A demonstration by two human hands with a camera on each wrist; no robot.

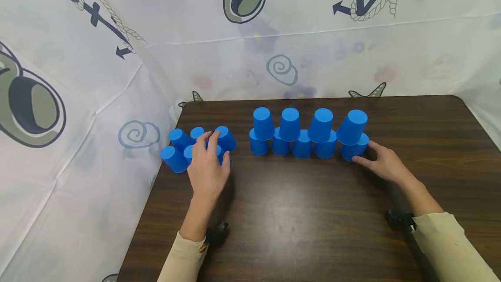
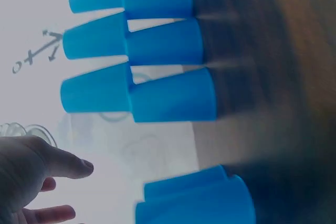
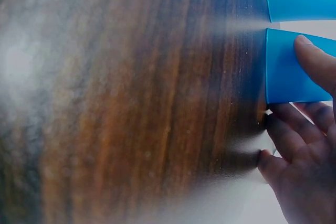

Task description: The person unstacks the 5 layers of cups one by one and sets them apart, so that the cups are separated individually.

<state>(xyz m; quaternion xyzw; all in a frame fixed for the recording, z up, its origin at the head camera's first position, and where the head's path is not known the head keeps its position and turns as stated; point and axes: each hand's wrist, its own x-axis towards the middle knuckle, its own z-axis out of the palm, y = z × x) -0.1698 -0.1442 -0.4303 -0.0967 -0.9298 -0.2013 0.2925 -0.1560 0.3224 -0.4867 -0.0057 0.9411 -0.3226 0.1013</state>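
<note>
Blue plastic cups stand upside down in a two-level row, with upper cups (image 1: 290,124) straddling lower cups (image 1: 302,145). My right hand (image 1: 385,164) holds the rightmost lower cup (image 1: 354,149), thumb at its front and fingers by its right side. That same cup (image 3: 283,72) shows under the thumb in the right wrist view. On top of it leans the last upper cup (image 1: 352,127). At the left, my left hand (image 1: 208,171) hovers by a cluster of loose blue cups (image 1: 174,159), partly hiding them. In the left wrist view its fingers (image 2: 68,163) are apart from the cups.
A dark wood-grain table (image 1: 289,221) lies under everything. White printed cloth (image 1: 313,64) hangs along its back and left sides. Dark wrist straps (image 1: 217,233) sit at both sleeve cuffs.
</note>
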